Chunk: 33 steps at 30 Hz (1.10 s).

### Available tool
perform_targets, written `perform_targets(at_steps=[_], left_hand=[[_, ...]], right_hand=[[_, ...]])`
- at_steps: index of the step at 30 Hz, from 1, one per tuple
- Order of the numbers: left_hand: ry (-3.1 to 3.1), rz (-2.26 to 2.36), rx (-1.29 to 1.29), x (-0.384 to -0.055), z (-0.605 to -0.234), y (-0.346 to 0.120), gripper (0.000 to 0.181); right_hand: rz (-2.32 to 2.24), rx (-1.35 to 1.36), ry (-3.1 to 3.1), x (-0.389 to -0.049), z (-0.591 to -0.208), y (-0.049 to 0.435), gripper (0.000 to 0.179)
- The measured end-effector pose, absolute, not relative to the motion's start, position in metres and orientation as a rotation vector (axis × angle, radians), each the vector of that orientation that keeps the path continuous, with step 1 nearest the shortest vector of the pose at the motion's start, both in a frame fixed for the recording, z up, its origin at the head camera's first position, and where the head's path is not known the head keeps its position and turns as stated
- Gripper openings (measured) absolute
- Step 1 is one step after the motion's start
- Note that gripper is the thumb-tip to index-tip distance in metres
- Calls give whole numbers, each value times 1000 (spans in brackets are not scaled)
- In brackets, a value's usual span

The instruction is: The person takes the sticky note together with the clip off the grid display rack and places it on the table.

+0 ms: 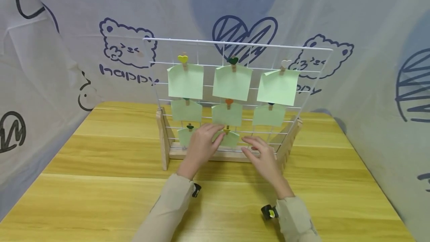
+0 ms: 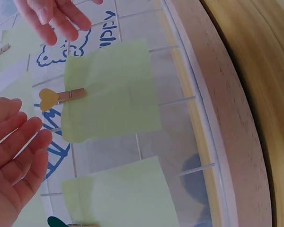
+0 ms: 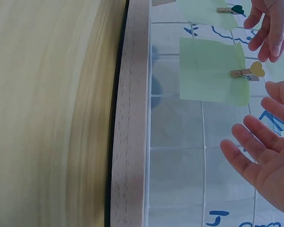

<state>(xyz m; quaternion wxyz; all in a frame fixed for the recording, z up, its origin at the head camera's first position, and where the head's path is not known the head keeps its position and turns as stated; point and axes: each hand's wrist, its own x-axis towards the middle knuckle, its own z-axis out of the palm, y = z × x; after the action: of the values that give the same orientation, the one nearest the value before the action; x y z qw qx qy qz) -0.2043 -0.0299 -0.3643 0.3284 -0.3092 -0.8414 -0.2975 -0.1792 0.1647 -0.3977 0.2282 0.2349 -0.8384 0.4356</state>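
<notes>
A white wire grid [image 1: 235, 43] stands upright and holds several pale green paper notes, each under a small wooden clothespin topped with a heart. The bottom-row middle note [image 2: 113, 94] hangs from a clothespin with a yellow heart [image 2: 48, 99]. Beside that clothespin, on its left, is my left hand [image 1: 203, 141], fingers loosely bent with nothing between them. To the right of the same note my right hand [image 1: 263, 158] hovers before the grid, its fingers spread and holding nothing. In the right wrist view, the yellow-heart clothespin [image 3: 246, 73] sits between both hands' fingertips.
Wooden side posts [image 1: 164, 141] and a wooden base bar carry the grid on the wood-grain table [image 1: 100, 197]. Behind hangs a pale cloth [image 1: 84, 3] printed with hearts and bears. Black cameras [image 1: 268, 212] are strapped at both wrists.
</notes>
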Motion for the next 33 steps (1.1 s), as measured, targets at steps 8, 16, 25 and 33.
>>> perform_targets(at_steps=[8,16,25,33], left_hand=[[-2193,-727,-757,-206,-368,-24,14],[-2212,-770,-739,-208,-374,-17,17],[-2201,-886,-721,-211,-377,-14,21],[-2237,-1017,-710,-214,-378,-14,20]], right_hand=[[1168,685,-2320,-183,-397,165,26],[1196,689,-2356,-184,-395,163,27],[1225,708,-2374,-188,-395,163,27],[1302,740,-2342,-192,-395,161,25]])
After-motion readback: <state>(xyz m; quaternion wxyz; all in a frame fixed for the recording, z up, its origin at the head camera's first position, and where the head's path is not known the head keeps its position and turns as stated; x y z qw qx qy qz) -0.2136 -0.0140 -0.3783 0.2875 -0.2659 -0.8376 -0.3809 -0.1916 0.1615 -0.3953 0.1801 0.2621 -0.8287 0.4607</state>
